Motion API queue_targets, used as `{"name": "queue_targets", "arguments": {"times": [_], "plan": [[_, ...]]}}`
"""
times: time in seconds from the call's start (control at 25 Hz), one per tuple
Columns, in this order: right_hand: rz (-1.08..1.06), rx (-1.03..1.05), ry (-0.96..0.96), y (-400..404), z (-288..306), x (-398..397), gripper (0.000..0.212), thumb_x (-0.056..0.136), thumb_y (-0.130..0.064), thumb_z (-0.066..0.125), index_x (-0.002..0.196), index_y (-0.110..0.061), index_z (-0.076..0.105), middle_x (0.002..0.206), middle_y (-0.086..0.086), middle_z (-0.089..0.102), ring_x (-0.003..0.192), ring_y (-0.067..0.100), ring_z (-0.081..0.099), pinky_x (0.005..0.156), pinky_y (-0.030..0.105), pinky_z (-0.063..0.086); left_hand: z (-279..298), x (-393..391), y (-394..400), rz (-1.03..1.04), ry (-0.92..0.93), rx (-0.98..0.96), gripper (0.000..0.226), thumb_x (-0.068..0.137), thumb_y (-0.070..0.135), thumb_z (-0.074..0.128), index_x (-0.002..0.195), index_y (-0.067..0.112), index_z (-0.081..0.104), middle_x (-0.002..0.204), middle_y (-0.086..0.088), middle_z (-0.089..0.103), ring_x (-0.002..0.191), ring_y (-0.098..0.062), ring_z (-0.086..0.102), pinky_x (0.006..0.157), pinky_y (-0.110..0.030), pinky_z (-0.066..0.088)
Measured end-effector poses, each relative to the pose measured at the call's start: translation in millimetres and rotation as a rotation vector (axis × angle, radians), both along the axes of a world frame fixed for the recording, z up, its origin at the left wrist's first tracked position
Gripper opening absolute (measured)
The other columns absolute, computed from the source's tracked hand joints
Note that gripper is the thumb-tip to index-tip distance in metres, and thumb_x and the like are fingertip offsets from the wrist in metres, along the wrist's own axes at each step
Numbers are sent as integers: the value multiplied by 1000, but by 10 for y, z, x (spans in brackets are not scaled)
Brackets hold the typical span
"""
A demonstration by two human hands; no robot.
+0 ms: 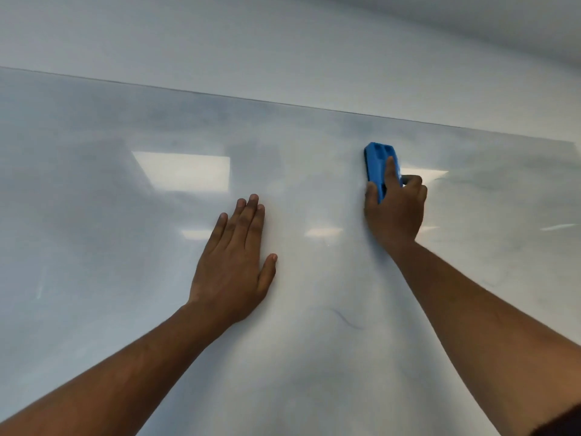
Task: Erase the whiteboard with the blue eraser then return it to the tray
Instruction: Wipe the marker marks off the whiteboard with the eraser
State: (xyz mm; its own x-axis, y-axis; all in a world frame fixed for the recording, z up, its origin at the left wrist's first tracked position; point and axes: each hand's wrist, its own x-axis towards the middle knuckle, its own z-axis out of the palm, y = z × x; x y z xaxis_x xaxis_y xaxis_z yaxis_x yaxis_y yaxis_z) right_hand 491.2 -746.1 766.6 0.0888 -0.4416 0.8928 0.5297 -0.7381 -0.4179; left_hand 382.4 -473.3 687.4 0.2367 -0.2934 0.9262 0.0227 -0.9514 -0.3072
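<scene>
The whiteboard (125, 231) fills most of the head view, glossy, with grey smeared haze near its top edge. My right hand (397, 212) grips the blue eraser (379, 163) and presses it flat on the board, upper right of centre, the eraser pointing up. My left hand (234, 265) lies flat on the board with its fingers together and holds nothing. A thin curved marker stroke (345, 319) shows below and between the two hands. The tray is out of view.
Above the board's top edge (283, 103) is a plain pale wall (283, 42). Ceiling lights reflect off the board as bright patches (185, 171). Faint streaks (559, 227) show at the right side of the board.
</scene>
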Motion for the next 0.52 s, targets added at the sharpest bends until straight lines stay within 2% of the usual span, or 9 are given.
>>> {"name": "queue_targets", "arguments": {"times": [0.08, 0.12, 0.16, 0.24, 0.28, 0.32, 0.36, 0.52], "plan": [[72, 226, 97, 31, 32, 20, 64, 104, -43, 49, 163, -28, 28, 133, 20, 44, 125, 39, 42, 101, 43, 44, -54, 61, -88, 36, -14, 21, 78, 104, 46, 20, 170, 7, 8, 180, -8, 1, 167, -22, -1, 135, -39, 1], [74, 201, 52, 132, 13, -22, 66, 103, -43, 50, 162, -27, 28, 133, 20, 44, 124, 39, 43, 99, 44, 46, -67, 86, -140, 46, -25, 32, 76, 104, 43, 20, 170, 6, 11, 179, -10, 4, 167, -23, 2, 135, -40, 3], [55, 75, -50, 232, -37, -61, 66, 102, -44, 52, 162, -27, 29, 131, 20, 46, 121, 38, 45, 93, 42, 49, -72, 118, -216, 50, -27, 40, 75, 104, 41, 20, 170, 6, 12, 179, -10, 5, 167, -23, 2, 135, -40, 3], [-30, -355, -253, 292, -213, -41, 66, 102, -45, 53, 161, -23, 33, 126, 18, 53, 113, 30, 51, 77, 32, 50, -78, 199, -436, 50, 9, 48, 75, 105, 42, 17, 170, 9, 4, 179, -8, -3, 166, -21, -6, 134, -38, -4], [-64, -499, -307, 213, -244, 10, 66, 102, -46, 54, 160, -22, 35, 124, 17, 54, 111, 28, 53, 74, 30, 50, -81, 253, -541, 48, 26, 50, 75, 104, 43, 15, 170, 11, -1, 179, -7, -8, 165, -19, -11, 133, -36, -8], [-67, -547, -319, 58, -225, 64, 65, 102, -46, 54, 160, -23, 35, 124, 17, 55, 111, 28, 53, 74, 31, 51, -85, 303, -649, 48, 36, 50, 76, 104, 44, 14, 170, 11, -2, 179, -6, -10, 165, -18, -13, 133, -35, -9], [-52, -491, -292, -119, -181, 145, 64, 102, -45, 54, 160, -24, 35, 125, 18, 54, 112, 31, 53, 77, 34, 52, -95, 336, -730, 48, 32, 44, 76, 104, 44, 15, 170, 11, -1, 179, -6, -8, 165, -18, -11, 134, -36, -7], [72, 104, 12, -1102, 5, 561, 63, 103, -42, 50, 162, -32, 29, 132, 20, 46, 124, 39, 43, 99, 45, 48, -198, 498, -1178, 41, -27, -59, 77, 102, 42, 19, 169, 4, 12, 179, -11, 2, 167, -24, -1, 136, -41, 4]]}}
